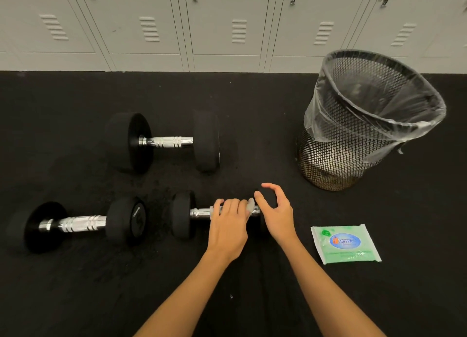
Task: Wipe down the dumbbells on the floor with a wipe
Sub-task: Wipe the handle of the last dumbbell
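Note:
Three black dumbbells with chrome handles lie on the floor. The near right dumbbell [183, 214] has my left hand [227, 223] wrapped over its handle. A white wipe [250, 205] is pressed under that hand, with bits of it showing at both sides of my fingers. My right hand [276, 212] is over the dumbbell's right weight head, which it mostly hides; its fingers are spread, loosely bent and hold nothing. The near left dumbbell [83, 223] and the far dumbbell [161, 142] lie untouched.
A green pack of wipes [345, 243] lies on the black floor [252, 134] to the right of my right hand. A black mesh waste bin [336, 159] with a clear liner stands at the far right. Grey lockers [227, 28] line the back wall.

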A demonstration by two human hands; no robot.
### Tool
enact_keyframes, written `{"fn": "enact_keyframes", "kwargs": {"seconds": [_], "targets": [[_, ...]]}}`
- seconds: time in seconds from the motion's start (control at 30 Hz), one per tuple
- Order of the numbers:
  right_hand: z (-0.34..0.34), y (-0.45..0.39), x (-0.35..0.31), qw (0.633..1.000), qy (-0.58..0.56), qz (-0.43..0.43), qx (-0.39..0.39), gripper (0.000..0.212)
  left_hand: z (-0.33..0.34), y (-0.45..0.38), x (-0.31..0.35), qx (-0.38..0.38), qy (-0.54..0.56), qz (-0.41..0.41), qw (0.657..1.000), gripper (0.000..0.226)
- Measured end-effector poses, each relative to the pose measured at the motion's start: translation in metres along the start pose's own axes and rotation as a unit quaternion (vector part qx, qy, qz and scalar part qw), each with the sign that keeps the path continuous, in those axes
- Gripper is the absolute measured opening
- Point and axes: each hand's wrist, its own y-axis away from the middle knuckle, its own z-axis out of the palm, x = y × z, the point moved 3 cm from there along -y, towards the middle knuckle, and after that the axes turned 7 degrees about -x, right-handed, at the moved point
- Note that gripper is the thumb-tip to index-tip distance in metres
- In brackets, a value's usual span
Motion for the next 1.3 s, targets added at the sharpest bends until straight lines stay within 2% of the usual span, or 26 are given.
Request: {"fn": "enact_keyframes", "kwargs": {"seconds": [0.07,0.13,0.23,0.33,0.43,0.73,1.0,1.07,1.23,1.3], "targets": [[0.0,0.0,0.0,1.0,0.005,-0.003,0.003,0.033,0.009,0.005,0.003,0.001,0.003,0.016,1.0,0.062],[0.001,0.0,0.0,1.0,0.003,-0.005,0.007,0.033,0.013,0.005,0.008,0.001,-0.015,0.03,0.999,0.074],[0.002,-0.001,0.0,1.0,-0.002,-0.004,0.01,0.033,0.008,-0.003,0.016,0.008,-0.025,0.044,0.999,0.066],[0.002,-0.003,0.0,1.0,-0.003,0.004,0.005,0.033,0.0,-0.012,0.016,-0.025,-0.043,0.059,0.997,0.045],[0.0,-0.004,0.0,1.0,-0.005,0.008,-0.001,0.034,-0.01,-0.02,0.008,-0.046,-0.07,0.061,0.995,0.037],[-0.001,-0.003,0.0,1.0,0.007,0.017,-0.002,0.036,-0.02,-0.024,-0.018,-0.061,-0.056,-0.036,0.996,0.043],[0.0,-0.003,-0.003,1.0,0.0,0.018,0.002,0.036,-0.02,-0.052,-0.012,-0.207,-0.054,0.02,0.977,0.033],[0.0,-0.003,-0.003,1.0,0.0,0.017,0.001,0.036,-0.018,-0.05,-0.009,-0.202,-0.058,0.037,0.977,0.031],[0.0,-0.003,-0.001,1.0,0.005,0.011,0.002,0.035,-0.01,-0.03,-0.005,-0.105,-0.053,0.082,0.99,0.036],[0.0,-0.002,-0.001,1.0,0.008,0.007,0.001,0.035,-0.01,-0.027,-0.007,-0.11,-0.091,0.119,0.983,0.037]]}}
